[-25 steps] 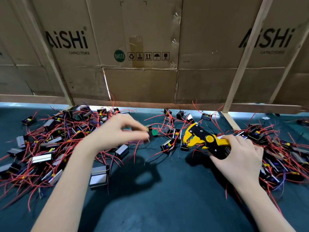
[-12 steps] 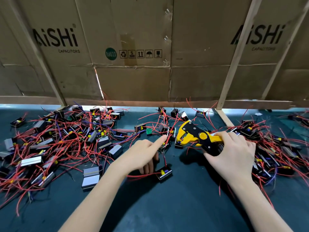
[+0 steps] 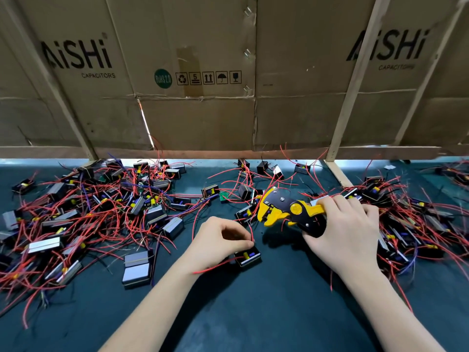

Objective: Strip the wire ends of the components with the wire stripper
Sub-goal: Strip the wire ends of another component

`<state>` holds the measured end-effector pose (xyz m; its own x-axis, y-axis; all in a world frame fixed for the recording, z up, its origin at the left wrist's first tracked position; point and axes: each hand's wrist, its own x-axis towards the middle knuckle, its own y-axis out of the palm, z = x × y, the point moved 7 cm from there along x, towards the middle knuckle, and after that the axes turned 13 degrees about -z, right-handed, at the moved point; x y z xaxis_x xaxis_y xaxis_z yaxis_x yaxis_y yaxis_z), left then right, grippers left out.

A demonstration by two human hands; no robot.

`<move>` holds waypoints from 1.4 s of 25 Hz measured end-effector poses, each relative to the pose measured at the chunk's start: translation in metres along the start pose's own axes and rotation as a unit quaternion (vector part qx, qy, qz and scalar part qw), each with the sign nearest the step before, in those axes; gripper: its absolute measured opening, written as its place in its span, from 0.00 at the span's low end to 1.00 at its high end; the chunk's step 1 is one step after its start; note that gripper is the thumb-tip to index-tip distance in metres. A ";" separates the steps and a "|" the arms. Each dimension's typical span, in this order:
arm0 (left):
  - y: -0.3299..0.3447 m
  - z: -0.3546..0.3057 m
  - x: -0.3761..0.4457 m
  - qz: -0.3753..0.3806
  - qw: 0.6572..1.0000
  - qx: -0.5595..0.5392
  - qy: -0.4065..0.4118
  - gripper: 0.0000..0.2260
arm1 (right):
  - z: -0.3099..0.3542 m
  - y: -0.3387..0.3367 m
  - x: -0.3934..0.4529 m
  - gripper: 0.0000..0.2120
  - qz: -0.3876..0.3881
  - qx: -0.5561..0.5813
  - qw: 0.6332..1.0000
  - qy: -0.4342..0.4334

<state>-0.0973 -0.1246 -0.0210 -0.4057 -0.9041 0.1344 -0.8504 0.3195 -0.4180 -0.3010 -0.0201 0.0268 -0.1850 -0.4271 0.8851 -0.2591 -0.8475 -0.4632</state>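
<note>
Now my left hand [image 3: 218,241] pinches a red wire [image 3: 251,231], right hand [image 3: 342,229] clenching the wire stripper [image 3: 286,209]; the thin lead could slip free

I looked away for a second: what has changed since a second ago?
The left hand came off the left pile toward the middle, brought one component nearer and now pinches its red wire. The right hand still grips the wire stripper, its mouth open and empty.
</note>
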 end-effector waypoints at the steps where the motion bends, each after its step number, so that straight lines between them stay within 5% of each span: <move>1: -0.001 0.001 0.001 -0.010 1.000 -0.013 -0.001 0.02 | 0.002 0.000 -0.001 0.21 -0.002 -0.003 1.000 -0.006; 35: 0.007 -0.002 0.003 0.025 0.994 0.052 0.097 0.08 | 0.014 0.010 -0.008 0.24 0.029 -0.010 0.999 -0.019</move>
<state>-0.1055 -0.1247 -0.0221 -0.5112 -0.8134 0.2775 -0.7929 0.3217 -0.5176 -0.2885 -0.0296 0.0155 -0.1650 -0.4874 0.8574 -0.2683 -0.8144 -0.5146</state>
